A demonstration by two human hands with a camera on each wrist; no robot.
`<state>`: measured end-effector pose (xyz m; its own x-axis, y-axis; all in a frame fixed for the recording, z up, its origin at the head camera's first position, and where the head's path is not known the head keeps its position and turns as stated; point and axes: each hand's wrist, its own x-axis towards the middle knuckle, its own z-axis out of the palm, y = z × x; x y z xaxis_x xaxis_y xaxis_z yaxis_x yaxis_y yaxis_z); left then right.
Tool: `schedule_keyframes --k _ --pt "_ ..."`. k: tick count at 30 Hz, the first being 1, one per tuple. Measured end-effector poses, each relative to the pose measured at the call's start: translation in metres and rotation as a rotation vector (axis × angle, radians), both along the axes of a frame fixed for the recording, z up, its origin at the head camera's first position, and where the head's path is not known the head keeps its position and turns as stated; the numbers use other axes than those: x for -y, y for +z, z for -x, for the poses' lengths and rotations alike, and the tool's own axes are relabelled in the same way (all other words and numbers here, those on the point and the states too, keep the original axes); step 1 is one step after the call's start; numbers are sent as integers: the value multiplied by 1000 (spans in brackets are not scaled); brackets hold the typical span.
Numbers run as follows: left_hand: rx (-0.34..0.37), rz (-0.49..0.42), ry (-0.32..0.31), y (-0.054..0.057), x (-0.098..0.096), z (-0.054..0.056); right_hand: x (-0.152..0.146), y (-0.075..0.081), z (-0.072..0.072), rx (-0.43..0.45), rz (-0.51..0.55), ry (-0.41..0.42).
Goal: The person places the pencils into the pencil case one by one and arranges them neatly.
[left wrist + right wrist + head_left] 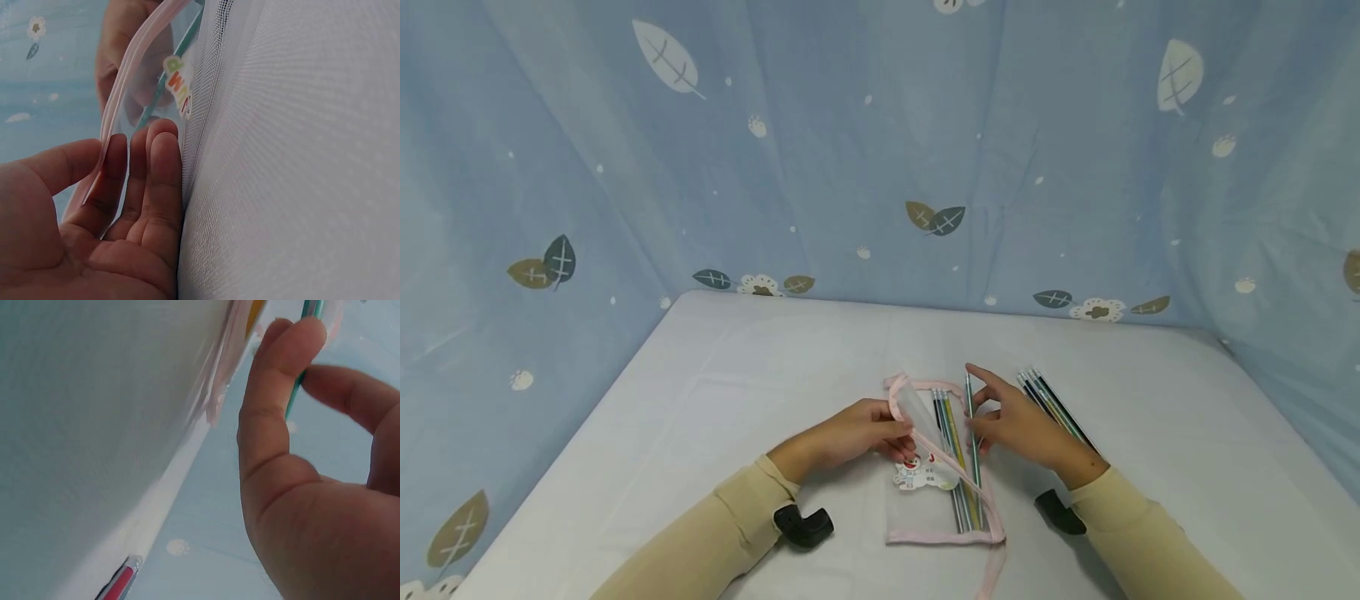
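A see-through pencil pouch (904, 518) with pink trim and a cartoon sticker (913, 475) lies on the table. My left hand (853, 435) pinches its pink-edged opening between thumb and fingers, lifting that side; the left wrist view shows the pink trim (128, 69) in this pinch. Several pencils (953, 425) lie lengthwise inside the pouch. My right hand (1022, 427) holds a green pencil (294, 400) between thumb and fingers at the pouch's right side. The pencil's lower part runs behind the pouch's raised edge.
Several loose pencils (1047, 396) lie in a bunch right of the pouch, partly behind my right hand and forearm. A pink strap (992, 573) trails from the pouch's lower right corner. Blue leaf-patterned cloth (850, 150) hangs around the white table (760, 367).
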<state>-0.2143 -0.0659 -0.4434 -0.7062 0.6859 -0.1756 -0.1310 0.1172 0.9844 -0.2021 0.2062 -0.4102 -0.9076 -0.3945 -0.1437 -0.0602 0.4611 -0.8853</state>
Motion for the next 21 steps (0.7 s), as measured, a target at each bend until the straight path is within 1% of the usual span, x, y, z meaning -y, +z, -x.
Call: schedule_keyframes --k 4,8,13,21 --pt "7 5 -1 1 0 -1 0 -2 -1 36 -3 24" --pt "11 -1 7 0 -1 -1 1 -3 -1 58 -21 27" --pt "14 0 -3 -1 0 -1 1 -5 -1 84 -36 33" --pt "-4 -9 -6 -1 0 0 3 -7 0 52 -57 40"
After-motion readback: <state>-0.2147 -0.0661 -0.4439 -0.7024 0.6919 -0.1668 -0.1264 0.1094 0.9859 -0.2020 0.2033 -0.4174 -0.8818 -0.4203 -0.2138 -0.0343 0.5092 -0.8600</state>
